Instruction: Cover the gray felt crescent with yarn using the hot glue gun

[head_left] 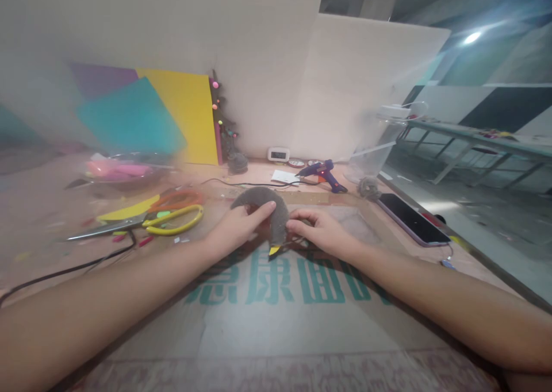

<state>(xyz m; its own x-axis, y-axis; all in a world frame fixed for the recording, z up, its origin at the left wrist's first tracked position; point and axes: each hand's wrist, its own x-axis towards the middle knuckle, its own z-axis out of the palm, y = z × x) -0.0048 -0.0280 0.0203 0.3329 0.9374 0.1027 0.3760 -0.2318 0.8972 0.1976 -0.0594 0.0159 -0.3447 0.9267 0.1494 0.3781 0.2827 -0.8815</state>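
Note:
A grey fuzzy arched piece, like a bird's bent neck, ends at the bottom in a yellow and black pointed tip. My left hand is closed on its left side, with the thumb lying across the front of the arch and the other fingers partly hidden behind it. From the other side, my right hand pinches at the right edge of the piece with thumb and forefinger. Its remaining fingers are curled, and what lies under them is hidden. The piece is held just above a printed sheet with green characters.
Yellow-handled scissors lie at left beside orange handles and a cord. Behind are a purple glue gun, a small white clock and coloured sheets. To the right lie a phone and a grey fuzzy bundle.

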